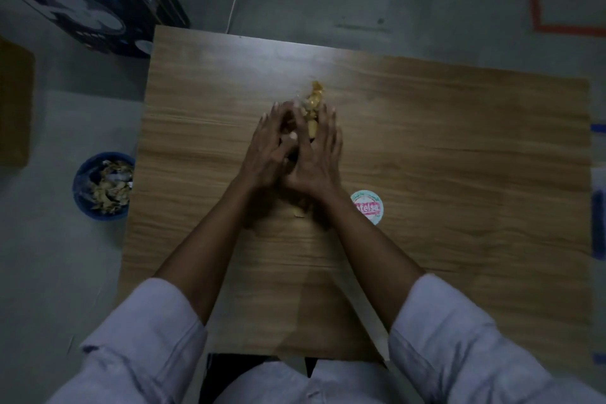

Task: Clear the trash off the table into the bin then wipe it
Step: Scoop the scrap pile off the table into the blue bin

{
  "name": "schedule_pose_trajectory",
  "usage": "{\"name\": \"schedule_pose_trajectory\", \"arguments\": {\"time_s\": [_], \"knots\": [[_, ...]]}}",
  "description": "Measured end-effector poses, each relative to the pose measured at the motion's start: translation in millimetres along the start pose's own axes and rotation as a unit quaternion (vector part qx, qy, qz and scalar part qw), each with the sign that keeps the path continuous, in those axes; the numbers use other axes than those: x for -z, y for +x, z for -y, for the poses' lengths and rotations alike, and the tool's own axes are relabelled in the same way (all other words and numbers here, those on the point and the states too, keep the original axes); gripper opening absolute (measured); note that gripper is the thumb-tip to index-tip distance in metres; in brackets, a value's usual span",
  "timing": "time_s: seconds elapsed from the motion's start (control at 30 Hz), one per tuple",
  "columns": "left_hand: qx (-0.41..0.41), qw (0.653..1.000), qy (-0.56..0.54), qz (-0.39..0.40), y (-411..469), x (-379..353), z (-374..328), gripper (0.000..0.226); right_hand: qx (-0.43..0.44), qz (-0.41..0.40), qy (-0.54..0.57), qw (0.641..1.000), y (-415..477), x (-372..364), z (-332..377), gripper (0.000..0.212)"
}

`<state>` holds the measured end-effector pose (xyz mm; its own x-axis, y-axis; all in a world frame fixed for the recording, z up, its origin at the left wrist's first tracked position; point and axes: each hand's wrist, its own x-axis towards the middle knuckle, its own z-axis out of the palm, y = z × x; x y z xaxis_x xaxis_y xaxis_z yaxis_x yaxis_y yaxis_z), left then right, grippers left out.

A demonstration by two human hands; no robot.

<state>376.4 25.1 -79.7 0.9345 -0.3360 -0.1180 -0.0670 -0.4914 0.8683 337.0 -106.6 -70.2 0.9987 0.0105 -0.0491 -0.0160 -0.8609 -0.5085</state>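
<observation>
In the head view, our left grip (267, 154) and right grip (316, 157) meet over the middle of the worktop (459, 141). The fingers are fairly straight and the palms are turned inward. Both grips are open-handed and scooping, pressing a heap of trash (313, 98) between them, not curling round it.

The heap sits between the two grips and pokes out past the fingertips. It is crumpled yellow-gold wrappers mixed with paler scraps, too blurred for us to name more closely. One small tan scrap (299, 212) lies loose on the worktop just behind the grips, near the wrists. A round printed lid (366, 207), pale with a teal rim and red lettering, lies flat just right of the right wrist. The blue bin (78, 180) stands on the floor well to the left of the left grip, beside the worktop's edge, and holds similar scraps.

We judge the trash light, thin and springy, so it is apt to slip out from between flat palms. It is best taken low from both sides, with the fingertips slid under the heap. The lid looks flat and stiffer, and we would lift it by its edge.
</observation>
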Motion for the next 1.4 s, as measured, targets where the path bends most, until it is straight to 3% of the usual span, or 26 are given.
{"name": "schedule_pose_trajectory", "arguments": {"time_s": [0.07, 0.17, 0.37, 0.47, 0.63, 0.7, 0.8, 0.93, 1.0, 1.07, 1.13, 1.2, 1.27, 1.3, 1.33, 1.4], "knots": [[0.033, 0.997, -0.07, -0.031, -5.4, -7.5, -5.2, 0.063, 0.025, -0.016, -0.035, 0.999, 4.1, -4.5, 1.3, 0.09], [0.046, 0.997, -0.019, -0.051, -11.7, -7.9, -9.3, 0.059, 0.064, -0.06, -0.022, 0.996, 1.1, -5.1, -0.6, 0.072], [0.028, 0.996, -0.036, -0.077, -16.2, -2.6, -4.6, 0.047, 0.012, -0.059, 0.062, 0.996, 2.4, -4.1, 7.7, 0.087], [0.04, 0.996, -0.02, -0.075, -20.4, -2.8, -13.8, 0.052, 0.025, -0.081, 0.047, 0.995, 4.7, -8.7, 3.8, 0.067], [0.102, 0.994, 0.031, -0.023, -28.6, -20.1, -27.2, 0.086, 0.08, -0.046, 0.041, 0.995, 12.2, -21.4, -12.3, 0.045], [0.17, 0.984, 0.042, -0.02, -25.8, -23.9, -32.0, 0.091, 0.106, -0.052, 0.016, 0.993, 11.6, -21.3, -15.1, 0.041], [0.266, 0.955, 0.017, -0.127, -26.0, -28.2, -46.4, 0.083, 0.106, -0.077, -0.019, 0.991, 12.0, -22.4, -8.3, 0.033], [0.177, 0.926, -0.084, -0.322, -40.1, -53.2, -70.5, 0.065, 0.126, -0.088, -0.075, 0.985, -0.4, -17.7, -5.0, 0.029], [0.172, 0.901, -0.118, -0.38, -40.6, -64.5, -76.5, 0.057, 0.121, -0.07, -0.062, 0.988, -3.7, -11.7, -2.4, 0.025], [0.17, 0.881, -0.155, -0.413, -43.8, -68.9, -76.4, 0.054, 0.138, -0.141, -0.088, 0.976, -0.2, -12.0, 0.4, 0.014], [0.153, 0.869, -0.167, -0.441, -54.0, -65.4, -72.3, 0.052, 0.151, -0.149, -0.091, 0.973, 3.3, -14.9, -2.3, 0.013], [0.161, 0.828, -0.206, -0.496, -63.4, -55.2, -66.4, 0.043, 0.148, -0.125, -0.086, 0.977, 1.7, -10.6, 4.7, 0.013], [0.191, 0.758, -0.284, -0.555, -73.2, -37.8, -65.4, 0.038, 0.138, -0.092, -0.059, 0.984, 3.7, -6.5, 6.6, 0.013], [0.205, 0.752, -0.283, -0.559, -80.4, -29.9, -62.6, 0.034, 0.119, -0.085, -0.042, 0.988, 6.4, -0.3, 7.4, 0.014], [0.217, 0.775, -0.238, -0.544, -89.2, -23.2, -60.6, 0.028, 0.083, -0.084, -0.005, 0.993, 10.5, 4.6, 5.5, 0.015], [0.224, 0.87, -0.057, -0.435, -108.2, -21.5, -55.9, 0.024, -0.052, -0.082, 0.103, 0.99, 16.9, 19.6, 1.7, 0.019]]}}
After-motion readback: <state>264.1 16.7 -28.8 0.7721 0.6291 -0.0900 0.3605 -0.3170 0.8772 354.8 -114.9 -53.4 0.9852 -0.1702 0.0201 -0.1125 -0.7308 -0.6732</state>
